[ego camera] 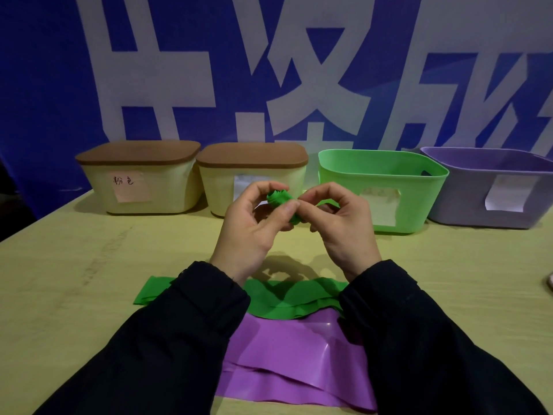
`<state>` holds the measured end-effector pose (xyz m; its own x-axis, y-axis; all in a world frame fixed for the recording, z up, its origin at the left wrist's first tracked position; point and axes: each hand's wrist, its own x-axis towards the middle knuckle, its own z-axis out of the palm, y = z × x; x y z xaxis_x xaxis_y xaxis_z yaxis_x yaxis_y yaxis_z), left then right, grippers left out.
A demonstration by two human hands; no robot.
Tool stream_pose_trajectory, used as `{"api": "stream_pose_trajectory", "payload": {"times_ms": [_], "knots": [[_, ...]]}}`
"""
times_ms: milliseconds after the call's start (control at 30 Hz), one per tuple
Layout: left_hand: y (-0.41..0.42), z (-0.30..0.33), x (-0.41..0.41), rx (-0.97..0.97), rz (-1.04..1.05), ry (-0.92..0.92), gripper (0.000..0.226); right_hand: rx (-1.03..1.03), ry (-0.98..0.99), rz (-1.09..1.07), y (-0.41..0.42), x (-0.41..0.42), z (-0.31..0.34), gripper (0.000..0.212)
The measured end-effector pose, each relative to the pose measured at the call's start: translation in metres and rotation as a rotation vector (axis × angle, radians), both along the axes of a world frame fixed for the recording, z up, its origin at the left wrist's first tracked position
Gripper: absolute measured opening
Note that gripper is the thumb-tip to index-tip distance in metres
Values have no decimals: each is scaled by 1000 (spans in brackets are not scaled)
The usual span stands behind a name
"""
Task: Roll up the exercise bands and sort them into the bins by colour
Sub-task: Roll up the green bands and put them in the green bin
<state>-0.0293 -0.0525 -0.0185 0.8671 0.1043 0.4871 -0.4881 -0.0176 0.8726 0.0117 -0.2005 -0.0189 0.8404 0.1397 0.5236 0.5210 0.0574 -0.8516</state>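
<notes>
Hands meet mid-frame: left hand (248, 226) and right hand (338, 226) both pinch the green roll (279, 200), held above the table. Green bin (380, 163) stands open just right of the roll, nearer the right hand; loose green band (287, 301) lies below.

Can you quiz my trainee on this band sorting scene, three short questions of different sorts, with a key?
1. True or false: the green bin has a lid on it.
2. Multiple choice: what do the left hand and right hand grip together? A) a purple band B) a partly rolled green band C) a bin lid
3. Fill in: the flat green band on the table overlaps the far edge of the ______ band.

Key: 1 false; 2 B; 3 purple.
</notes>
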Motion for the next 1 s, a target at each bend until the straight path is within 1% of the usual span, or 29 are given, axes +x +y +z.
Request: {"api": "stream_pose_trajectory", "payload": {"times_ms": [133,233,300,367,400,500,567,667,767,867,933,1000], "knots": [[1,-2,2,-37,0,1,17,-41,17,7,-1,0,0,12],[4,-3,3,-81,-53,-13,20,-58,21,-19,-2,2,-1,21],[6,-3,4,-122,-99,-12,20,-77,31,15,-3,3,0,26],[7,-4,5,-145,-119,-8,20,-61,72,95,-3,2,1,24],[8,-5,5,-136,-99,-2,21,-60,79,99,-2,2,1,20],[8,-2,6,-33,-7,3,22,-101,32,21,-6,4,4,14],[8,0,5,14,16,13,16,-121,16,10,-10,5,7,11],[8,4,4,63,64,46,16,-203,5,20,-18,8,12,12],[3,12,6,212,95,83,20,-319,6,24,-30,14,15,12],[-7,24,12,349,117,103,15,-406,-47,7,-47,22,17,20],[-18,32,23,460,134,109,15,-458,-87,-46,-57,29,21,21],[-30,41,40,544,210,65,16,-433,-132,-139,-65,37,26,15]]}}
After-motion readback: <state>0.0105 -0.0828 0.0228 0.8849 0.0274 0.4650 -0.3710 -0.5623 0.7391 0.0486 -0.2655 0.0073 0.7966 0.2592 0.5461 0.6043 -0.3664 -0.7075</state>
